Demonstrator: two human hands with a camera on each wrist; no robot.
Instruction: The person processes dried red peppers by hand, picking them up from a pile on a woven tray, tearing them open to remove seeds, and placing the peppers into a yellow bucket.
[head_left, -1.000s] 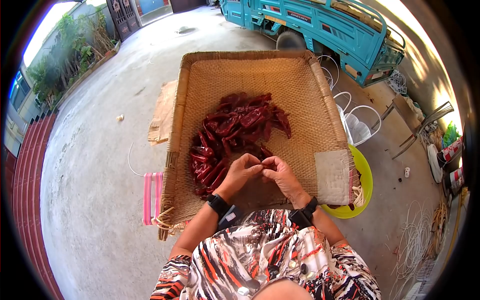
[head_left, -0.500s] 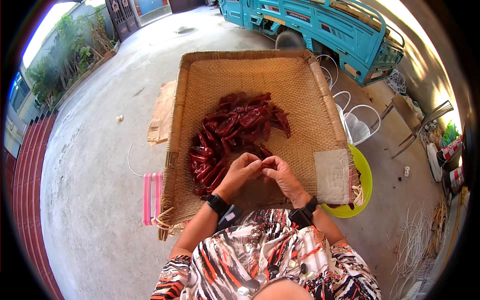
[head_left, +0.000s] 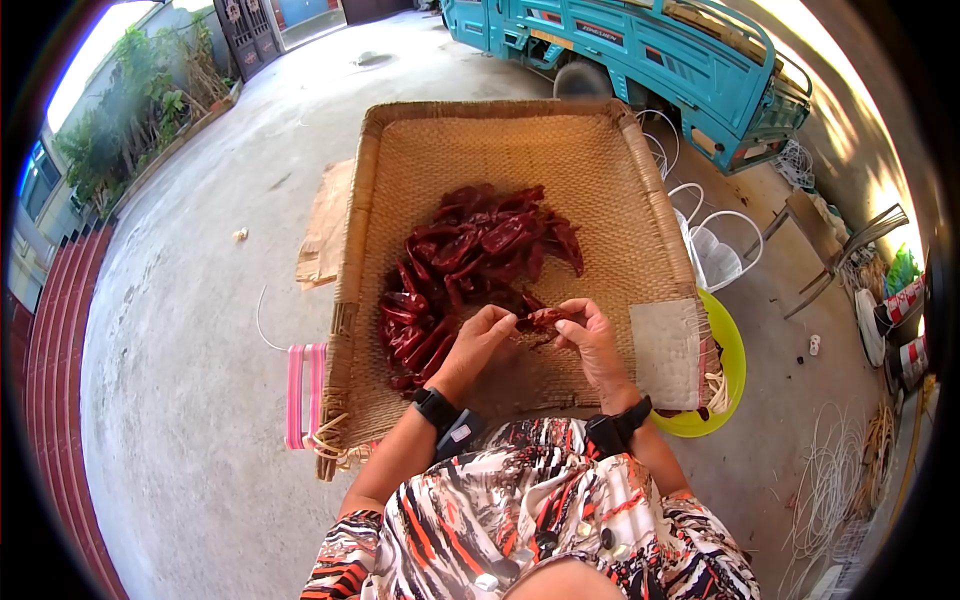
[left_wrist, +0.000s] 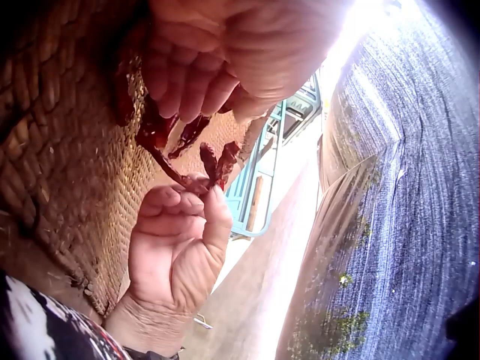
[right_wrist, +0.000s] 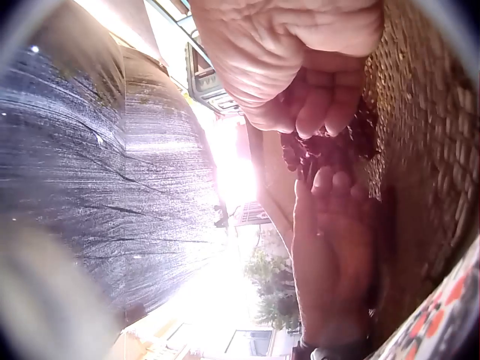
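Between the two hands is a wrinkled dark red pepper (head_left: 545, 317), torn or split into strips in the left wrist view (left_wrist: 219, 161). The right hand (head_left: 597, 350) pinches it between thumb and fingertips. Close by on the left, the left hand (head_left: 474, 352) has its thumb and fingertips together at the pepper's other end; the fingers partly hide what they pinch. Both hands are above the near part of a woven tray (head_left: 610, 200). Beyond and left of them lies a pile of glossy dark red peppers (head_left: 465, 250).
A yellow-green basin (head_left: 733, 345) stands beside the tray's right edge, with a white bucket (head_left: 715, 262) behind it. Cardboard (head_left: 327, 225) and a pink striped item (head_left: 306, 397) are on the left. Farther off are a turquoise cart (head_left: 640, 60) and a metal-framed chair (head_left: 835, 245).
The right hand has moved right and slightly up, opening a gap between the hands where the pepper now shows. The left hand is nearly where it was.
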